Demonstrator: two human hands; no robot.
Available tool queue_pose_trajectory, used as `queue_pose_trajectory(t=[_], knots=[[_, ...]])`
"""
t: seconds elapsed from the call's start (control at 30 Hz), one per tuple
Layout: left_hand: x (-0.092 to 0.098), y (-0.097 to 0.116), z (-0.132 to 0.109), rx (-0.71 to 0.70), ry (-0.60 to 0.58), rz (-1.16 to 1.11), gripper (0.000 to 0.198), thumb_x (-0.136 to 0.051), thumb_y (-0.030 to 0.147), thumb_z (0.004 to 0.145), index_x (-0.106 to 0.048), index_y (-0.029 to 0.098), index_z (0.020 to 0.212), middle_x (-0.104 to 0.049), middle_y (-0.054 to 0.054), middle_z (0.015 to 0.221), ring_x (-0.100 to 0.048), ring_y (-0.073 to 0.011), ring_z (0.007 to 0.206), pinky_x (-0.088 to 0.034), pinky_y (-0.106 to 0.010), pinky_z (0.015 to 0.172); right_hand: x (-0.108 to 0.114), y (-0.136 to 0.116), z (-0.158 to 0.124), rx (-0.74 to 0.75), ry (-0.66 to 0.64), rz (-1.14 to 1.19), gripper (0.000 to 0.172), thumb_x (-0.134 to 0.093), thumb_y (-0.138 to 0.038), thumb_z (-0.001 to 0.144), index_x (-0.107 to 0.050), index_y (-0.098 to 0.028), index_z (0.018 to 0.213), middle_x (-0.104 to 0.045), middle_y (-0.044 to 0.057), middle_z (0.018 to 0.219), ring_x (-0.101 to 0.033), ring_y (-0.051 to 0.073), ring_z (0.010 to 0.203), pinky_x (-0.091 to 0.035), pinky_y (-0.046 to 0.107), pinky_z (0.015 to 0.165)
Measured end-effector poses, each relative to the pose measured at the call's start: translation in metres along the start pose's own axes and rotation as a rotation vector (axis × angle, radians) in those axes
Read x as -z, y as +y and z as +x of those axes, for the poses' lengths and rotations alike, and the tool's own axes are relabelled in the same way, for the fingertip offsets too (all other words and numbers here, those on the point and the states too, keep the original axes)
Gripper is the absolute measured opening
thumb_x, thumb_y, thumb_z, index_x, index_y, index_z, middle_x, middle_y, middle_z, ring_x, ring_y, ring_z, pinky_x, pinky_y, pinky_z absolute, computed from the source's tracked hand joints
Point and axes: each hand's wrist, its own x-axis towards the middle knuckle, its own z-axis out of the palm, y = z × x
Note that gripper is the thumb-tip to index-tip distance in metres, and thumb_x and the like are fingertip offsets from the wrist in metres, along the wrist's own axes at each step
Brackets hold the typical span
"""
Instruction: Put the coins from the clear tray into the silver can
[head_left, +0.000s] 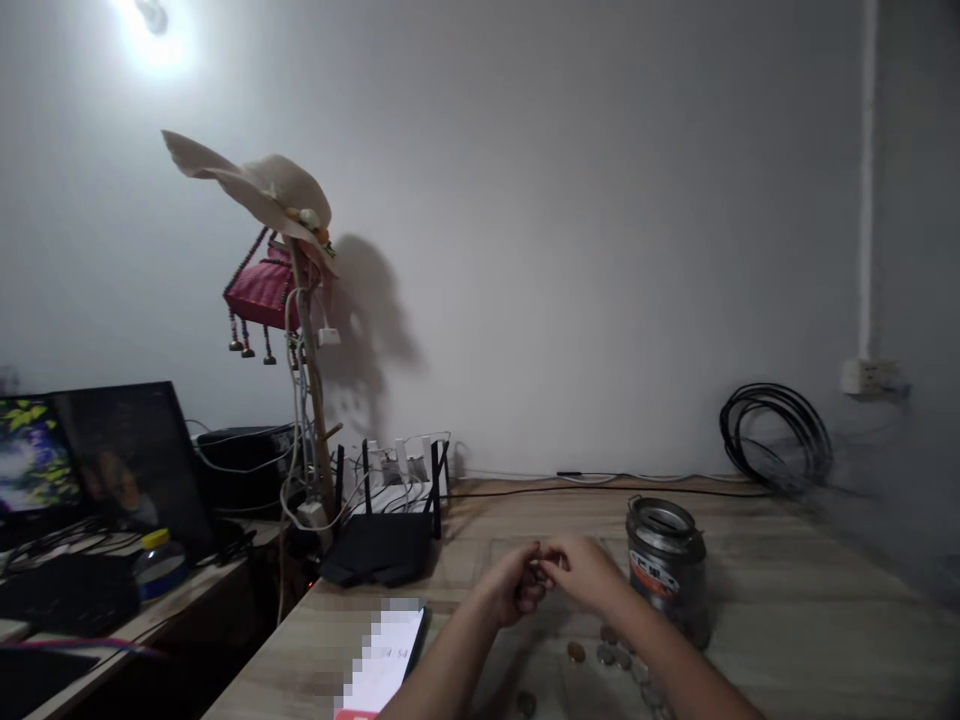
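Note:
My left hand [519,588] is curled, palm turned inward, with small coins [538,573] at its fingers, partly hidden. My right hand [581,568] meets it from the right, thumb and fingers pinched at a coin there. Both hands are above the wooden table, fingertips touching. Below them several loose coins lie on the tabletop, among them a brass-coloured coin [576,652] and a silver coin [606,655]. Just right of my right hand stands a dark jar [667,565] with a slotted metal lid and an orange label; my forearm covers part of its base.
A phone [386,655] lies left of my left forearm. Behind it is a black router [379,548] with upright antennas. A post with cables carries a hat [262,190] and a pink bag [262,292]. Coiled black cable [776,435] leans at the back right. Monitors [127,465] stand far left.

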Motion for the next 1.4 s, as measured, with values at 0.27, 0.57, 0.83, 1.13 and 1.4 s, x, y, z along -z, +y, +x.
queue_pose_trajectory(t=[0.27, 0.57, 0.83, 1.13, 1.4], knots=[[-0.008, -0.001, -0.010, 0.052, -0.087, 0.130, 0.030, -0.039, 0.045, 0.074, -0.046, 0.017, 0.069, -0.043, 0.004, 0.051, -0.020, -0.0009, 0.029, 0.000, -0.016, 0.034, 0.001, 0.002, -0.001, -0.085, -0.096, -0.005, 0.014, -0.051, -0.015, 0.056, -0.060, -0.014, 0.066, -0.057, -0.001, 0.055, -0.043, 0.008, 0.049, -0.024, 0.018, 0.043], [0.002, 0.006, -0.004, 0.006, -0.002, -0.252, 0.009, -0.045, 0.017, 0.067, -0.047, 0.012, 0.074, -0.049, -0.001, 0.054, -0.034, -0.0021, 0.036, -0.012, -0.011, 0.030, 0.088, 0.007, -0.025, -0.208, 0.678, -0.493, 0.026, -0.036, -0.026, 0.076, -0.061, -0.022, 0.081, -0.062, 0.005, 0.084, -0.052, 0.017, 0.082, -0.034, 0.026, 0.065], [0.005, 0.004, 0.005, -0.113, 0.197, -0.445, 0.013, -0.040, 0.005, 0.068, -0.043, 0.010, 0.079, -0.052, -0.006, 0.061, -0.057, -0.0143, 0.062, -0.048, -0.022, 0.058, 0.115, 0.045, -0.035, -0.557, 0.446, -0.526, 0.024, -0.043, -0.028, 0.067, -0.066, -0.028, 0.072, -0.065, 0.005, 0.076, -0.056, 0.023, 0.074, -0.032, 0.033, 0.060], [-0.004, 0.001, -0.004, -0.217, 0.077, -0.107, 0.047, -0.039, 0.001, 0.068, -0.027, 0.005, 0.114, -0.059, -0.014, 0.077, -0.060, -0.0135, 0.060, -0.042, -0.017, 0.051, 0.092, 0.019, -0.018, -0.181, 0.699, -0.425, 0.030, -0.036, -0.031, 0.075, -0.061, -0.019, 0.086, -0.062, 0.007, 0.087, -0.051, 0.020, 0.084, -0.033, 0.031, 0.072], [-0.001, -0.004, 0.000, -0.158, -0.052, 0.054, 0.025, -0.045, 0.007, 0.068, -0.046, 0.012, 0.092, -0.049, 0.004, 0.051, -0.042, -0.0024, 0.033, -0.023, -0.013, 0.034, 0.004, -0.006, -0.003, 0.037, -0.079, 0.016, 0.027, -0.038, -0.015, 0.066, -0.063, -0.019, 0.075, -0.065, 0.003, 0.075, -0.055, 0.013, 0.068, -0.035, 0.021, 0.062]])
